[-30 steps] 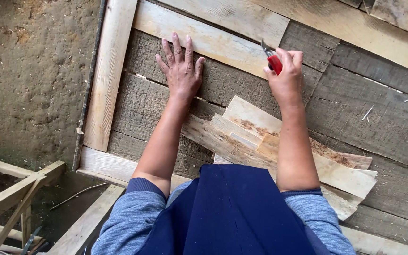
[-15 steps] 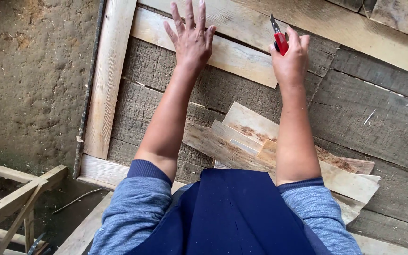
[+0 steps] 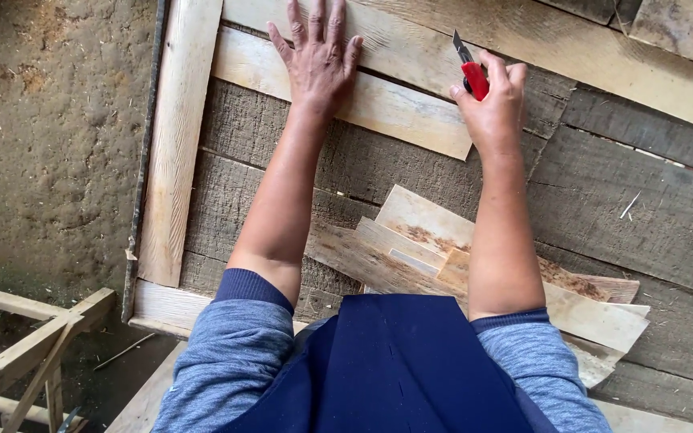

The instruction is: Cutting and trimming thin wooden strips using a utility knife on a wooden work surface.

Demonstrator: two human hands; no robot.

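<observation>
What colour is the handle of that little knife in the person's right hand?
Red, with a dark metal blade; the knife in the right hand shows clearly in the head view.

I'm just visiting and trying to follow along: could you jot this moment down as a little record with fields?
Place: weathered grey wooden panel with a pale plank frame, beside bare earth
Left hand: flat, fingers spread, pressing on a pale plank
Right hand: gripping a red utility knife, blade out and pointing away from the person
Nearby: loose offcut boards stacked near the person's body
Clothing: blue sleeves, dark blue apron
</observation>
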